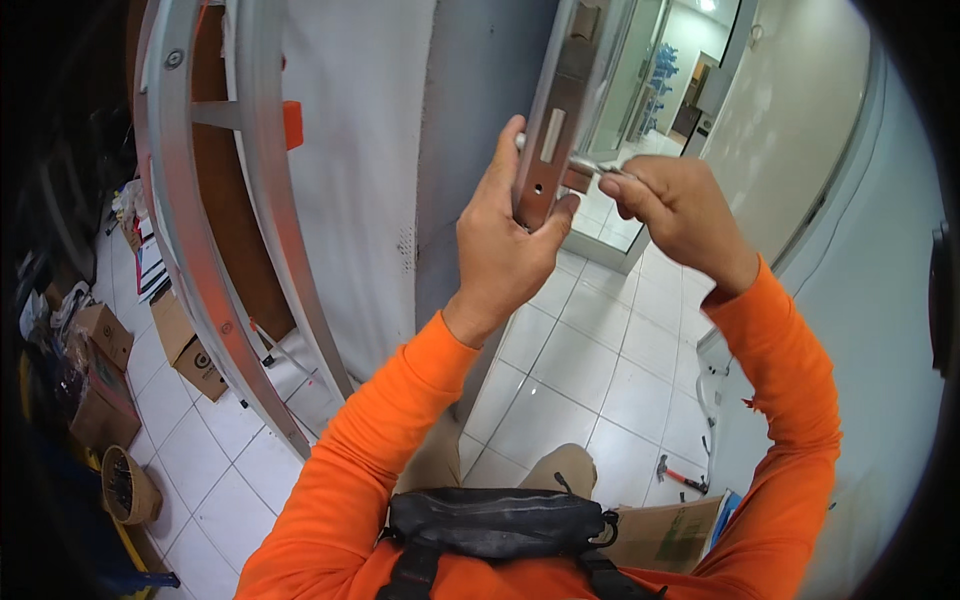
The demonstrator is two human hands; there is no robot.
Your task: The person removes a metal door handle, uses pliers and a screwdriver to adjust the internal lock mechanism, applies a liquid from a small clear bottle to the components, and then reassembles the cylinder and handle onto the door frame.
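Observation:
An upright metal lock faceplate (540,185) is set in the narrow edge of a door (575,75), with a pale bolt and a screw hole showing. My left hand (505,235) is closed around this edge at the faceplate's lower end, fingers on the left side and thumb on the right. On the right side a silver lock cylinder (583,163) sticks out. My right hand (680,205) pinches a small key (612,172) at the cylinder's outer end. My fingers hide most of the key.
An aluminium ladder (205,210) stands at the left, near cardboard boxes (188,345) and a woven basket (131,485). A hammer (683,477) lies on the tiled floor (560,370) at the right. A black waist bag (500,522) sits at my front, beside an open carton (665,533).

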